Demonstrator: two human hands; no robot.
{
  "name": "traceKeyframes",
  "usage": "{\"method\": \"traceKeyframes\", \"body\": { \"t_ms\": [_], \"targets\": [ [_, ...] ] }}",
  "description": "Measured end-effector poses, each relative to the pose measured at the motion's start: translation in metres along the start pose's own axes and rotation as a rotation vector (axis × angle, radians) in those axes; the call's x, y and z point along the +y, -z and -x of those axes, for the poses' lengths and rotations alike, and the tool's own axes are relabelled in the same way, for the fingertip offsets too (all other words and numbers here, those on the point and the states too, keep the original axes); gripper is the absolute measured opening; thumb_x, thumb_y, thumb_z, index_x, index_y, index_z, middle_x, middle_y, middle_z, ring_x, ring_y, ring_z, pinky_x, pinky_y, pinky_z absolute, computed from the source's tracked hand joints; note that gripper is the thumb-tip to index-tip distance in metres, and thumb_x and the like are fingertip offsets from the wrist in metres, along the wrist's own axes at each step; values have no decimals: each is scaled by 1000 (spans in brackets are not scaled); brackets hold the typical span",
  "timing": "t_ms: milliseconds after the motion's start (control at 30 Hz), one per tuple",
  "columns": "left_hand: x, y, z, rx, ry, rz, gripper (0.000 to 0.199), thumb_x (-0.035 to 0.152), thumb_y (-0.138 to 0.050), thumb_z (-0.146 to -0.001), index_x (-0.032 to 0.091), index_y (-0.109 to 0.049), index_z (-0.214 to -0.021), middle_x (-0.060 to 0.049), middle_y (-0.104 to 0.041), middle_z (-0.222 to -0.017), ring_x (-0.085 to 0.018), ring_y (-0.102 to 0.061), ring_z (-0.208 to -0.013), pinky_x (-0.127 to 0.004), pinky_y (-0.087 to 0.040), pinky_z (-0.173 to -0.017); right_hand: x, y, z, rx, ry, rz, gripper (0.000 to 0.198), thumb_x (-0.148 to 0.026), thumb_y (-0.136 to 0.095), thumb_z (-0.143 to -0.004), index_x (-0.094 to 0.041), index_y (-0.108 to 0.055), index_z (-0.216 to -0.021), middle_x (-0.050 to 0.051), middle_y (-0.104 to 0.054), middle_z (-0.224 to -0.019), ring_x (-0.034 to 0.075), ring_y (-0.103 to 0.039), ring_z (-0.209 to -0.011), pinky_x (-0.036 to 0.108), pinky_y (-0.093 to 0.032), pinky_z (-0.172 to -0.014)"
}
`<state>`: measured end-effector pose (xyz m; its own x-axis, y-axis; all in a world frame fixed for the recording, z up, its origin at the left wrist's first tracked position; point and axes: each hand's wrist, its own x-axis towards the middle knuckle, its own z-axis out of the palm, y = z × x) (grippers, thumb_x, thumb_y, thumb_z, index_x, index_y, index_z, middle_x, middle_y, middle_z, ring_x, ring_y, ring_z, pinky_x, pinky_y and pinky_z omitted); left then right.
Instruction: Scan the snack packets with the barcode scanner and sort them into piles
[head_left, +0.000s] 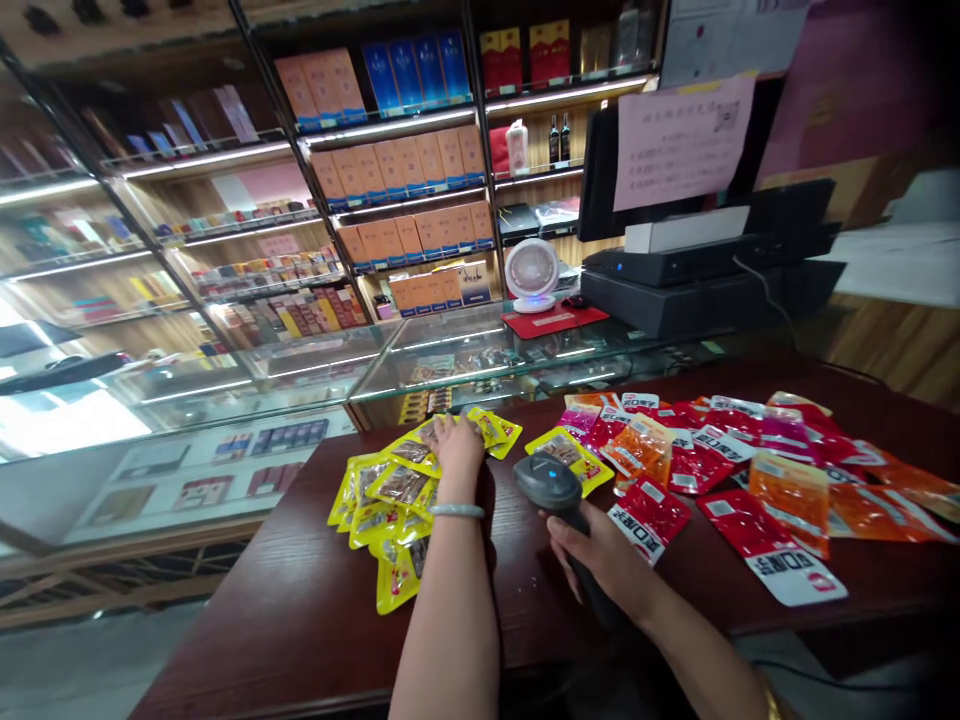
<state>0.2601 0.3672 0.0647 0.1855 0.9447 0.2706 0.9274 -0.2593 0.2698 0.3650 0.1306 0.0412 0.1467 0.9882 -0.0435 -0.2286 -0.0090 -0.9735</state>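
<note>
My left hand, with a pale bangle on its wrist, reaches onto a pile of yellow snack packets with clear windows. Its fingers lie spread over the top packets, and their tips are partly hard to make out. In my right hand is a dark handheld barcode scanner, gripped by its handle with a small blue light showing on top. One yellow packet lies apart, just beyond the scanner's head. To the right spread several red packets and orange packets, overlapping on the dark wooden counter.
Behind the counter is a glass display case. A small white fan and a red mat sit on it. A monitor with a pink paper sign stands at the right. Shelves of boxes line the wall.
</note>
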Motion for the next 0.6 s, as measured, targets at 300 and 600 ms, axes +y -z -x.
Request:
{"method": "traceKeyframes", "body": {
  "t_ms": [300,600],
  "targets": [
    [3,13,3,-39,21,-88,33,42,-70,-81,20,-73,-105,-19,-67,-126,-41,-49,-133,-61,-29,-112,0,2,1,3,1,46,52,-69,-70,-80,-22,-52,-91,-11,-51,-52,8,-45,-34,19,-40,-34],
    [10,-6,-6,-191,18,846,17,30,-57,-86,18,-66,-78,-2,-67,-71,-15,-62,-69,-24,-46,-67,-4,17,5,47,33,82,44,-63,-68,-85,-23,-51,-90,-11,-51,-51,9,-47,-34,19,-41,-35]
  ]
}}
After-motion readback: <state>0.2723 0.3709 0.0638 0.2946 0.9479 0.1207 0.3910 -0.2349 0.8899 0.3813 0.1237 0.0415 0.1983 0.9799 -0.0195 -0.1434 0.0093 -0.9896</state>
